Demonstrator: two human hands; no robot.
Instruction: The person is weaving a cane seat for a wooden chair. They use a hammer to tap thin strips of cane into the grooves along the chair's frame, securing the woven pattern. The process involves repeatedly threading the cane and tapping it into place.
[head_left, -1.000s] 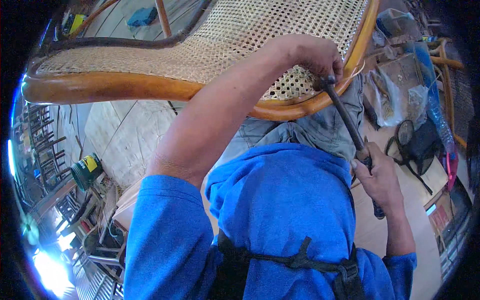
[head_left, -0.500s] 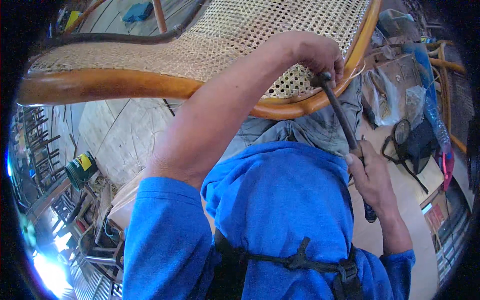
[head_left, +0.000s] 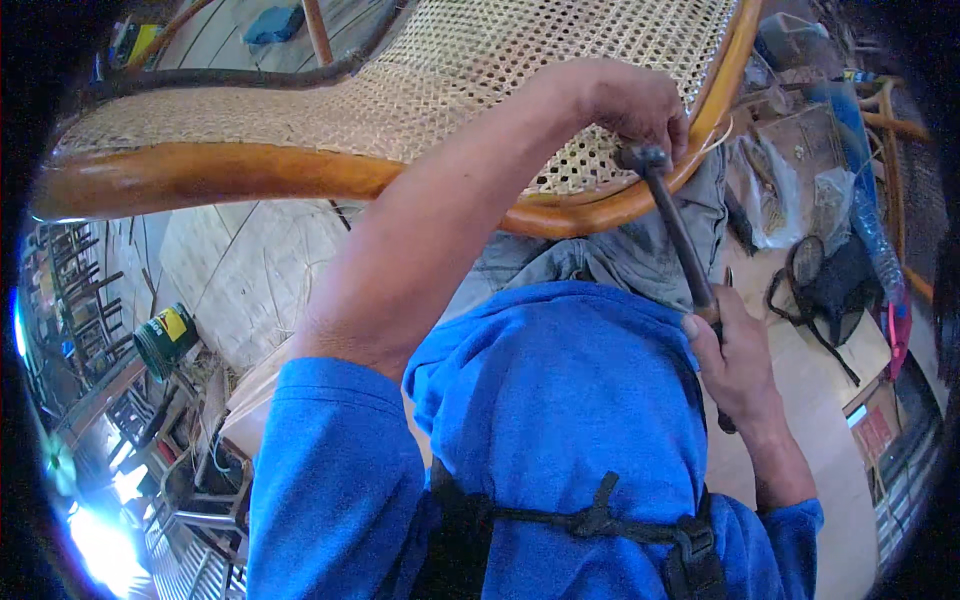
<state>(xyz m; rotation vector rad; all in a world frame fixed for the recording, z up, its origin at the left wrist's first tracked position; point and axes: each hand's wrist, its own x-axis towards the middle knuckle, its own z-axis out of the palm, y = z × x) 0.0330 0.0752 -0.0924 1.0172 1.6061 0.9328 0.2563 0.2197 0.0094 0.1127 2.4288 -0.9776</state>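
Observation:
A wooden-framed chair with woven cane mesh [head_left: 460, 110] lies over my lap, its orange-brown rim [head_left: 590, 218] curving toward me. My right hand [head_left: 738, 350] grips a hammer [head_left: 682, 235] by the handle, and the metal head is at the inner edge of the rim, close to my left hand. A thin dark tip [head_left: 728, 277] also pokes out beside my right fingers; its kind is unclear. My left hand [head_left: 645, 105] is bent down over the mesh by the rim, fingers curled together. Whatever they pinch is hidden behind the hand and hammer head.
A loose pale strand [head_left: 718, 138] sticks out past the rim. To the right are a clear plastic bag [head_left: 775, 195], a black strapped item [head_left: 835, 285] and a pink object [head_left: 897, 340]. At left stands a green can [head_left: 165, 340] near wooden frames and scraps.
My right hand and the hammer handle have shifted slightly downward, with the head still beside the rim. My left hand stays almost in place.

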